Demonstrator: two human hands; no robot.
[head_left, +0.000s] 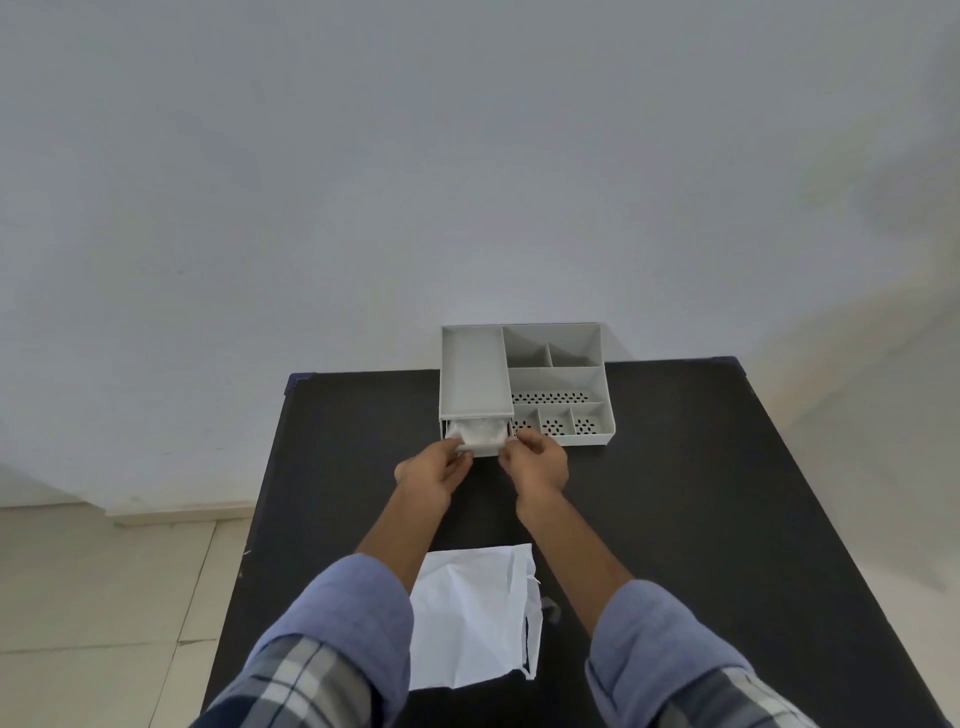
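A grey plastic organiser (558, 382) with several compartments stands at the far edge of a black table (701, 519). Its small drawer (480, 451) at the front left is pulled out and holds a folded white cloth (478, 432). My left hand (434, 470) pinches the drawer's left front corner. My right hand (535, 462) pinches its right front corner. A second white cloth (470, 618) lies flat and creased on the table between my forearms.
The organiser's back touches a pale grey wall (467, 182). Light floor tiles (104, 597) lie left of the table. Bare black tabletop stretches to the right of my arms.
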